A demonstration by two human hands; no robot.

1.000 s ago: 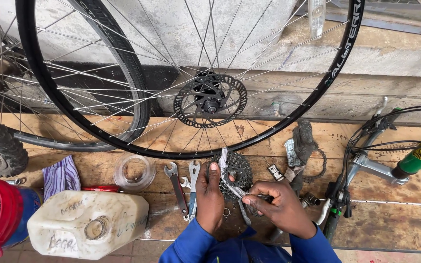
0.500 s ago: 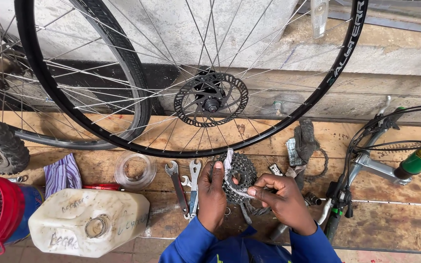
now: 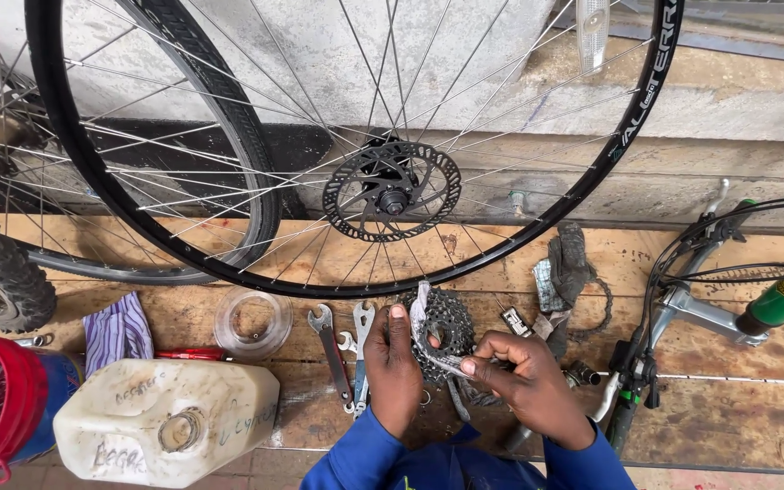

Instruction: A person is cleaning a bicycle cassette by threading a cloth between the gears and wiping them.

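The cassette (image 3: 445,334) stands on edge on the counter (image 3: 728,426), just below the wheel rim (image 3: 465,272). Left hand (image 3: 394,367) steadies it; right hand (image 3: 524,381) fingers pinch a rag strip (image 3: 428,340) threaded between cogs. The strip may snag on teeth, or the cassette may tip toward the 2 wrenches (image 3: 347,349).

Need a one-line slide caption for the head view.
Both hands, left hand and right hand, work a rag through a cassette below a spoked wheel.
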